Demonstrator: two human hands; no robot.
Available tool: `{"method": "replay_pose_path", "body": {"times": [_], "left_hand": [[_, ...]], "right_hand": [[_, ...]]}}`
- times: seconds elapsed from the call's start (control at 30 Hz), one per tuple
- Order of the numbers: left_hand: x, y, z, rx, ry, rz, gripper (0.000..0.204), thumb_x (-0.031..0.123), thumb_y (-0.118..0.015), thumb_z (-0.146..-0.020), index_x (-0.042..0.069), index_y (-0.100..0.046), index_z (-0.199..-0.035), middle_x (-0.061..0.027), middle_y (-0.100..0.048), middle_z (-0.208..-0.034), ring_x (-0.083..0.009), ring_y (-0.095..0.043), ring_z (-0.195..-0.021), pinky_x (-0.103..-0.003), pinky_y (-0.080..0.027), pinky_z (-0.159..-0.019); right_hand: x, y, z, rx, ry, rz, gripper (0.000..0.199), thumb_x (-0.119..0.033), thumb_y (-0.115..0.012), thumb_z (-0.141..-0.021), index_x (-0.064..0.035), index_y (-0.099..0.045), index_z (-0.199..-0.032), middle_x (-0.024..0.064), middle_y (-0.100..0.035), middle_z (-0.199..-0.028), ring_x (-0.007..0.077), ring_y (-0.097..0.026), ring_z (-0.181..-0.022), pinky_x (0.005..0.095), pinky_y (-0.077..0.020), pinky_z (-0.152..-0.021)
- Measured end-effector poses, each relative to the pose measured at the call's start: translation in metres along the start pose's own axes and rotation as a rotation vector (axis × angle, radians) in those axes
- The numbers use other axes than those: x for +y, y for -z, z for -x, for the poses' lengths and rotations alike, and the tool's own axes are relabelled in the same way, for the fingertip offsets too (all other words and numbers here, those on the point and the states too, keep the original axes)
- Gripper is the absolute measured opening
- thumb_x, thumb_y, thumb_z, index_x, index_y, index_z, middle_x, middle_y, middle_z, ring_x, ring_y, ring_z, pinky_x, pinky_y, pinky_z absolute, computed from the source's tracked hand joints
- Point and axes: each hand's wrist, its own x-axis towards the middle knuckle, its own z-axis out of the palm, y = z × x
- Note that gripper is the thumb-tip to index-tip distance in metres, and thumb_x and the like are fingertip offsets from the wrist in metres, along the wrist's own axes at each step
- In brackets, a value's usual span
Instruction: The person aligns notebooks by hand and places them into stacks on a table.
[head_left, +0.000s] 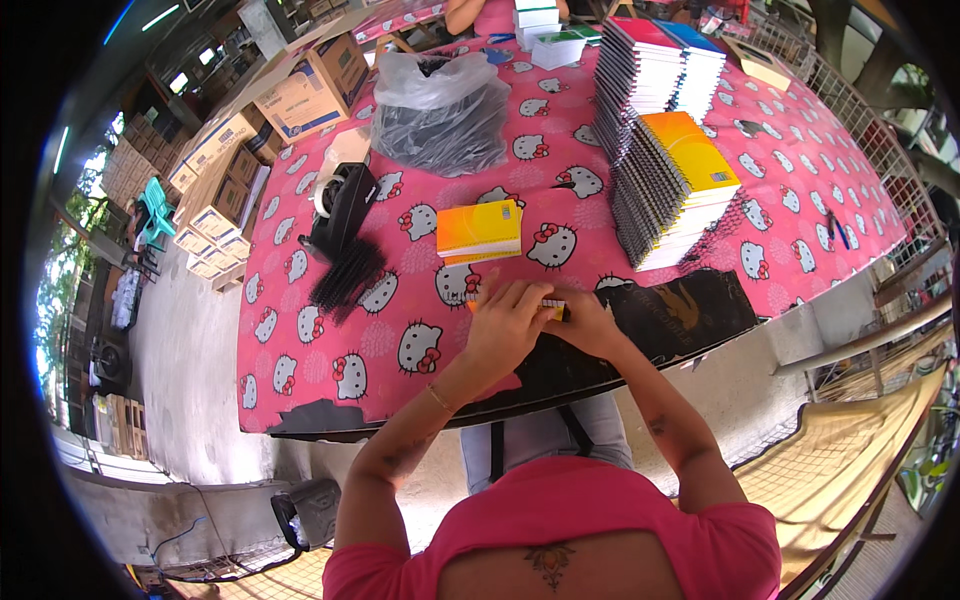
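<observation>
At the table's near edge my left hand (507,322) and my right hand (587,322) meet, fingers closed round a small yellow-and-orange notebook (561,312). My fingers cover most of it, and whether a coil runs along its edge cannot be made out. Just beyond lies a short pile of small orange-yellow notebooks (480,232). To its left a heap of loose black spiral coils (348,280) rests beside a black tape dispenser (345,205). A black cardboard sheet (680,312) lies under and to the right of my right hand.
A tall stack of yellow-covered spiral notebooks (690,155) stands at the right, with red- and blue-covered ones behind. A clear plastic bag of dark contents (440,115) sits farther back. Cardboard boxes (310,90) line the left. Another person (492,16) is at the far side.
</observation>
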Motion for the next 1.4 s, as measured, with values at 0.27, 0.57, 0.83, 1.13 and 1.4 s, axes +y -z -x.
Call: {"method": "replay_pose_path", "body": {"times": [0.27,0.57,0.83,1.13,1.4], "left_hand": [[-0.008,-0.001,0.002,0.001,-0.055,-0.003,0.017,0.017,-0.069,-0.088,0.010,-0.065,-0.103,-0.0040,-0.067,-0.095,-0.0256,-0.063,-0.089,-0.047,-0.038,-0.102],[-0.001,0.003,-0.001,-0.047,-0.052,0.001,0.019,0.015,-0.070,-0.086,0.007,-0.063,-0.102,-0.0070,-0.063,-0.089,-0.0280,-0.061,-0.086,-0.043,-0.046,-0.082],[0.050,0.056,-0.070,-0.008,0.332,0.490,0.021,0.013,-0.067,-0.092,0.001,-0.065,-0.109,-0.0100,-0.067,-0.095,-0.0238,-0.066,-0.087,-0.036,-0.054,-0.075],[0.069,0.027,-0.271,0.232,-0.288,0.548,0.028,0.020,-0.070,-0.090,0.007,-0.070,-0.116,-0.0154,-0.066,-0.105,-0.0313,-0.064,-0.100,-0.038,-0.049,-0.092],[0.038,-0.056,-0.294,0.287,-0.136,0.223,0.027,0.029,-0.069,-0.089,0.011,-0.072,-0.109,-0.0141,-0.068,-0.108,-0.0328,-0.062,-0.107,-0.047,-0.047,-0.093]], "right_hand": [[-0.006,0.049,0.002,-0.097,-0.159,-0.238,0.023,0.000,-0.065,-0.092,0.0014,-0.069,-0.114,0.0071,-0.073,-0.100,0.0084,-0.065,-0.093,0.0264,-0.0546,-0.083],[-0.026,0.056,-0.004,-0.099,-0.026,-0.010,0.010,-0.001,-0.071,-0.081,0.0012,-0.064,-0.087,0.0075,-0.066,-0.078,0.0103,-0.066,-0.075,0.0268,-0.0543,-0.067],[-0.117,0.073,0.011,0.437,0.144,-0.042,0.043,-0.006,-0.074,-0.084,-0.0027,-0.062,-0.125,0.0100,-0.065,-0.107,0.0166,-0.066,-0.094,0.0297,-0.0541,-0.077],[-0.164,0.226,-0.042,0.468,0.067,-0.124,0.049,0.006,-0.050,-0.090,-0.0013,-0.054,-0.139,0.0072,-0.068,-0.109,0.0088,-0.061,-0.095,0.0245,-0.0504,-0.084],[-0.097,0.259,-0.059,0.500,0.146,0.736,0.030,-0.009,-0.064,-0.086,-0.0052,-0.071,-0.115,0.0166,-0.069,-0.112,0.0315,-0.068,-0.101,0.0379,-0.0518,-0.091]]}}
